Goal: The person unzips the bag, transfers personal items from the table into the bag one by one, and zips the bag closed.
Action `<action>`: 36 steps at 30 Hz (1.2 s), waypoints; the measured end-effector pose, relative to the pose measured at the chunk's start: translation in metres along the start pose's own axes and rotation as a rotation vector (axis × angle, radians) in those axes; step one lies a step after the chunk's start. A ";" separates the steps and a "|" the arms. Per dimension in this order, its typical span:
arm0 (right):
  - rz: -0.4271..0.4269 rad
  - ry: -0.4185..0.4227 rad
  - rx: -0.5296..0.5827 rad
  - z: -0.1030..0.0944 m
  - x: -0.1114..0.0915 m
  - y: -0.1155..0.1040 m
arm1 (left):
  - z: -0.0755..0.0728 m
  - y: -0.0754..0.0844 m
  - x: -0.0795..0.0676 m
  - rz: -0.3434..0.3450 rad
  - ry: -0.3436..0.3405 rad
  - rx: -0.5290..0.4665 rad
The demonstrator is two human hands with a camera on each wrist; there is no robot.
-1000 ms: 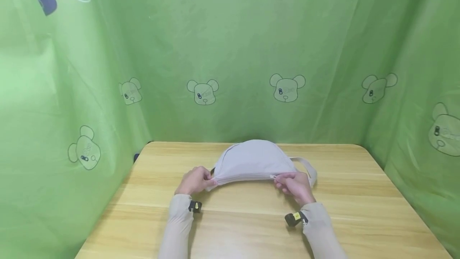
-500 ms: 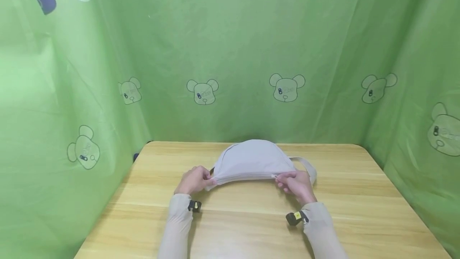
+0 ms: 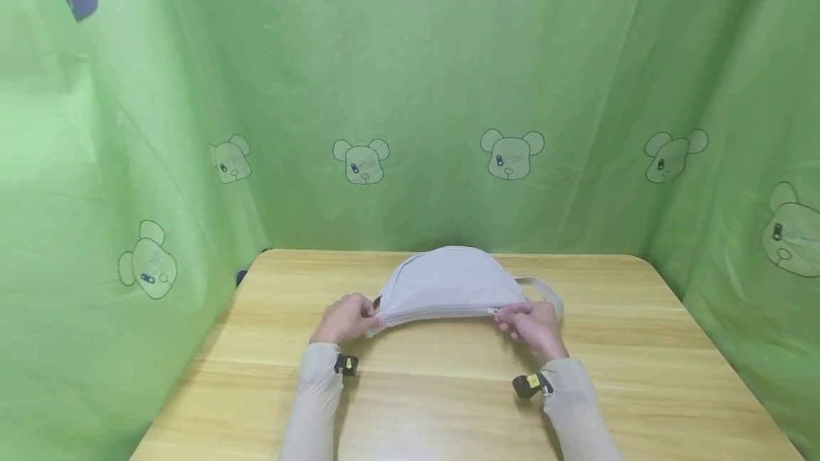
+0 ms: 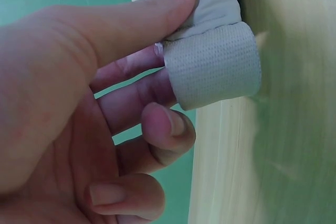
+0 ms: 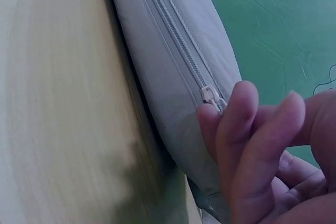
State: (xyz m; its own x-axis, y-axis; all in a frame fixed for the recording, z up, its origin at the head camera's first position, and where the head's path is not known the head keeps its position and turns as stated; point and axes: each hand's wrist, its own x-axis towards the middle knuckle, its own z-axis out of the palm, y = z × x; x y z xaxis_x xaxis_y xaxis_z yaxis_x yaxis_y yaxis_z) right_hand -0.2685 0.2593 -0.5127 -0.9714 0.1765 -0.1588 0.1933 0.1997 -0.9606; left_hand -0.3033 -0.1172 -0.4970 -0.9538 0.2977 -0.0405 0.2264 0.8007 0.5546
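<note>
A light grey waist bag (image 3: 451,279) lies on the wooden table, its curved side toward the back. Along its near edge runs a zipper (image 5: 173,30), whose teeth look meshed in the right wrist view. My left hand (image 3: 346,319) pinches the bag's left end, thumb on top, beside a folded webbing strap (image 4: 215,66). At the other end my right hand (image 3: 532,326) holds the pull of the zipper slider (image 5: 211,95) between thumb and fingers. The fingers partly hide the pull and the bag's right end.
A loop of grey strap (image 3: 544,294) lies behind my right hand. The wooden table (image 3: 435,404) extends toward me and to both sides. A green curtain (image 3: 423,77) with bear prints stands close behind its far edge and along the sides.
My right hand and the zipper slider have moved slightly to the right along the bag's edge. The left hand keeps its grip on the left end, almost still.
</note>
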 end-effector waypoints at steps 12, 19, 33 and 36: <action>0.013 0.001 0.006 -0.008 0.002 -0.001 | -0.001 -0.001 0.000 -0.011 -0.014 -0.017; 0.008 -0.022 0.000 -0.011 0.002 -0.002 | -0.002 -0.001 -0.001 -0.010 -0.012 -0.016; 0.010 -0.024 0.009 -0.018 0.001 -0.001 | 0.000 -0.002 0.001 -0.003 -0.001 -0.012; 0.018 -0.017 0.000 -0.022 0.002 -0.001 | -0.001 -0.004 0.001 -0.002 0.008 -0.009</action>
State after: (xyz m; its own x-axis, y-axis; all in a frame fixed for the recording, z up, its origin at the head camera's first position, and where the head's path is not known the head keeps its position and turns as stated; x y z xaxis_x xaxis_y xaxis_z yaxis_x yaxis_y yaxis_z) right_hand -0.2674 0.2804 -0.5067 -0.9699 0.1640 -0.1799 0.2108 0.1967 -0.9575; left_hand -0.3053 -0.1202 -0.4985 -0.9558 0.2919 -0.0354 0.2225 0.7967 0.5620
